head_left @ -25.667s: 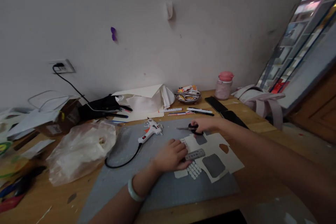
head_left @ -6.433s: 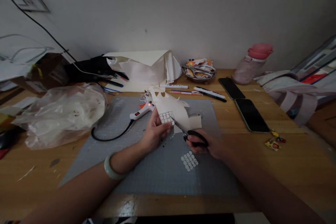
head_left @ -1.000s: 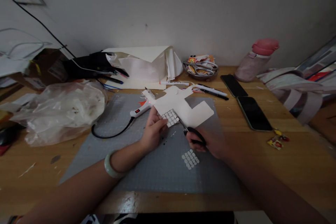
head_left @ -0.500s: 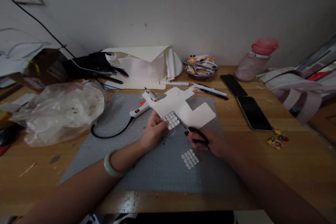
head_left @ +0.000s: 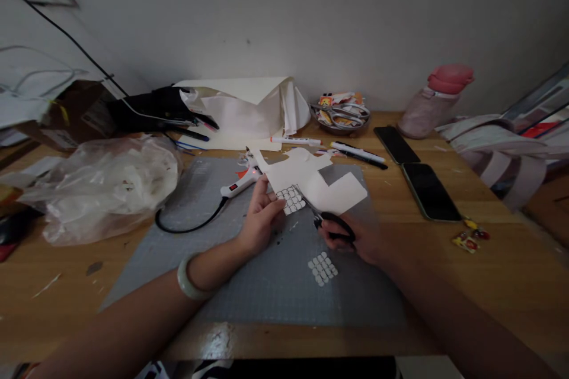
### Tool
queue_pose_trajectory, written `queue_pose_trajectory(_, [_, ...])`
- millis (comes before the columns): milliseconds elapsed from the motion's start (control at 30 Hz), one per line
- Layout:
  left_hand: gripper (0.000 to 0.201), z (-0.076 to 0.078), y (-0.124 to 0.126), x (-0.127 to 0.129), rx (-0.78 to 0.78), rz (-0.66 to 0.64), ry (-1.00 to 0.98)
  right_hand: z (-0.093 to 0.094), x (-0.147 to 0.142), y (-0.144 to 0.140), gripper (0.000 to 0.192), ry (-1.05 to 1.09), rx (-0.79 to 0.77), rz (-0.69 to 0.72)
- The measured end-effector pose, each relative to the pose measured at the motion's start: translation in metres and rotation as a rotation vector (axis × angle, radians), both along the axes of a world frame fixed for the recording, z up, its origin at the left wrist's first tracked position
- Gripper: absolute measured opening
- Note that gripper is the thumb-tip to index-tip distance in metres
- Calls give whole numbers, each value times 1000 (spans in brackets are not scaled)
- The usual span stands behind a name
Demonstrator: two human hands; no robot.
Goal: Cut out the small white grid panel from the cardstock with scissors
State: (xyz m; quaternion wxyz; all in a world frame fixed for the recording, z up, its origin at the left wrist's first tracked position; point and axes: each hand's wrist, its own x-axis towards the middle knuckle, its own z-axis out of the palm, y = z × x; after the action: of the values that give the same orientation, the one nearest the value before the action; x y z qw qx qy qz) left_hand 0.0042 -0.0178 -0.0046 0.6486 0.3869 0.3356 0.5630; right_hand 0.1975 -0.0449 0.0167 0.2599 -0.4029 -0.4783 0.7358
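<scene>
Over a gray cutting mat (head_left: 249, 293), the left hand (head_left: 261, 219) is pinching white paper (head_left: 302, 170) beside its drawn grid (head_left: 291, 201) of rounded cells. The right hand (head_left: 344, 238) is gripping black-handled scissors (head_left: 340, 222), whose blades are slanting forward and leftward along the grid's right edge, toward the left fingers.

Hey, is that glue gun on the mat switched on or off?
It looks on: a small red light glows on the glue gun, beyond the left hand. Its switch is too small to read.
</scene>
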Motion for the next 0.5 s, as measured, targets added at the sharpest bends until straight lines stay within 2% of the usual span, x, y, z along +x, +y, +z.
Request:
queue_pose_trajectory(333, [52, 8, -1, 2, -64, 11, 18, -4, 6, 2, 44, 35, -75, 1])
queue_pose_trajectory(500, [53, 9, -1, 1, -101, -24, -14, -2, 8, 4, 46, 35, -77, 57])
